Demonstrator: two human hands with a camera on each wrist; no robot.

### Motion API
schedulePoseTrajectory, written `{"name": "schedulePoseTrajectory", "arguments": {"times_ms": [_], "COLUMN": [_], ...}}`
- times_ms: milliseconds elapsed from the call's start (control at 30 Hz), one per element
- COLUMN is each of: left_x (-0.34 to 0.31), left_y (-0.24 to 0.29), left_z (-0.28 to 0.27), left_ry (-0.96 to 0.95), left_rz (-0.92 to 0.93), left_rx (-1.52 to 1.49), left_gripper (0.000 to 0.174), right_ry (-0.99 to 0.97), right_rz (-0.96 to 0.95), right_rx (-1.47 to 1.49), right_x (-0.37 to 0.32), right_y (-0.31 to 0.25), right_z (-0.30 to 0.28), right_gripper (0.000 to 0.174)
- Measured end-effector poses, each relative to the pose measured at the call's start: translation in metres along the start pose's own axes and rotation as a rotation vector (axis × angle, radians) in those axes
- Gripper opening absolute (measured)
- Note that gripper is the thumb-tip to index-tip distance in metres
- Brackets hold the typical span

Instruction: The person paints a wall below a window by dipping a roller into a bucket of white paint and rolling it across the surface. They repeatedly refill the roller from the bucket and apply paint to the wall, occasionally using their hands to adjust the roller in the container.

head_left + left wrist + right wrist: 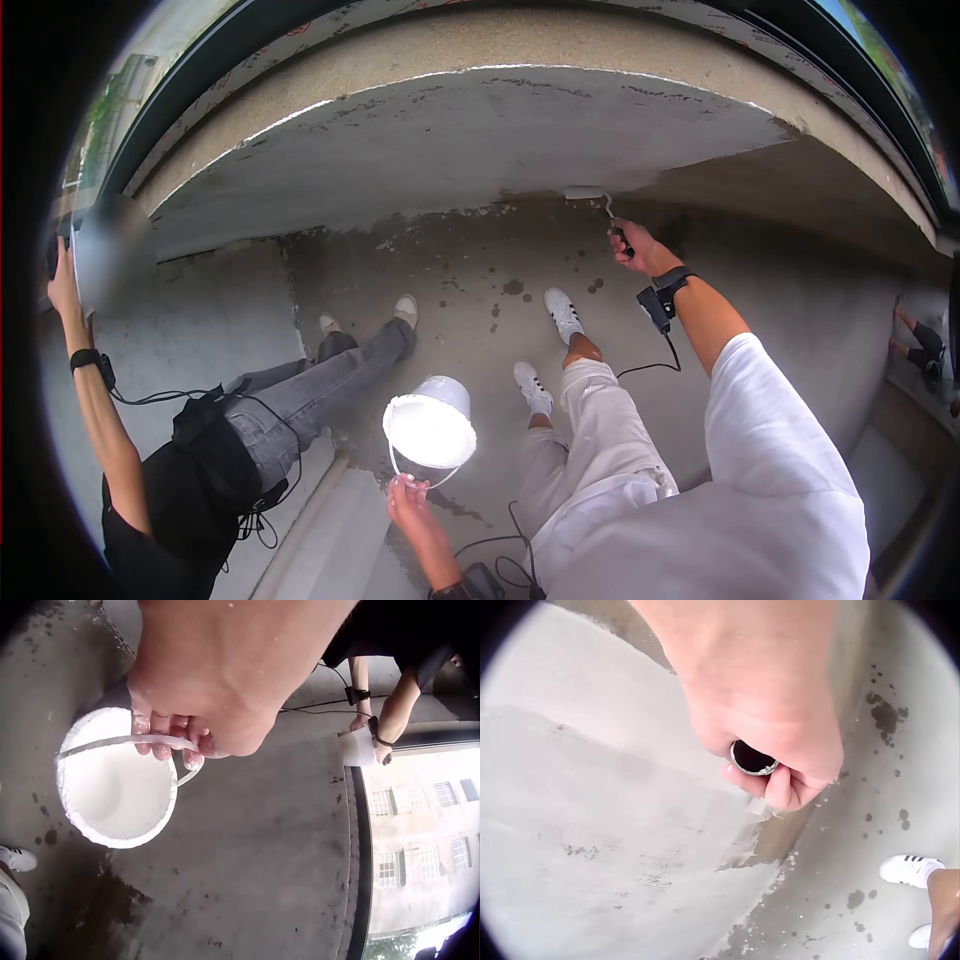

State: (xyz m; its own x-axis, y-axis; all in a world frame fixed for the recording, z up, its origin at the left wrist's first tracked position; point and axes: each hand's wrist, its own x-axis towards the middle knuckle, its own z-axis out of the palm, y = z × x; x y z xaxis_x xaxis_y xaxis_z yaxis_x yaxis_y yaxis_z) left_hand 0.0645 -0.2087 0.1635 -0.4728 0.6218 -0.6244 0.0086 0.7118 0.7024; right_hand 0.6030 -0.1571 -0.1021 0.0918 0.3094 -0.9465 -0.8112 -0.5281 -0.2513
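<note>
My right hand grips the dark handle of a paint roller, whose white sleeve lies against the low part of the wall. In the right wrist view the fingers of the right hand wrap round the handle, its hollow end facing the camera; the roller sleeve is hidden there. My left hand holds a white bucket by its wire-like bail. The left wrist view shows the fingers of the left hand hooked under the bail, with white paint inside the bucket.
Another person in black top and grey jeans stands at the left, hands on a pale object by the window edge. A cable hangs from my right wrist. Dark wet spots mark the floor near the wall's foot.
</note>
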Motion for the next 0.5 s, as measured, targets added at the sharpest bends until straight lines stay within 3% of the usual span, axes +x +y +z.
{"name": "schedulePoseTrajectory", "arguments": {"times_ms": [100,500], "left_x": [-0.003,-0.009], "left_y": [-0.009,-0.019], "left_z": [-0.014,-0.127], "left_ry": [-0.054,-0.369], "left_rz": [0.033,0.251], "left_rx": [-0.007,-0.108], "left_gripper": [0.019,0.015], "right_ry": [0.038,-0.111], "right_rz": [-0.039,-0.342], "right_rx": [0.019,0.04], "right_x": [-0.052,-0.342], "right_y": [-0.002,0.037], "right_z": [0.0,-0.016], "right_gripper": [0.024,0.029]}}
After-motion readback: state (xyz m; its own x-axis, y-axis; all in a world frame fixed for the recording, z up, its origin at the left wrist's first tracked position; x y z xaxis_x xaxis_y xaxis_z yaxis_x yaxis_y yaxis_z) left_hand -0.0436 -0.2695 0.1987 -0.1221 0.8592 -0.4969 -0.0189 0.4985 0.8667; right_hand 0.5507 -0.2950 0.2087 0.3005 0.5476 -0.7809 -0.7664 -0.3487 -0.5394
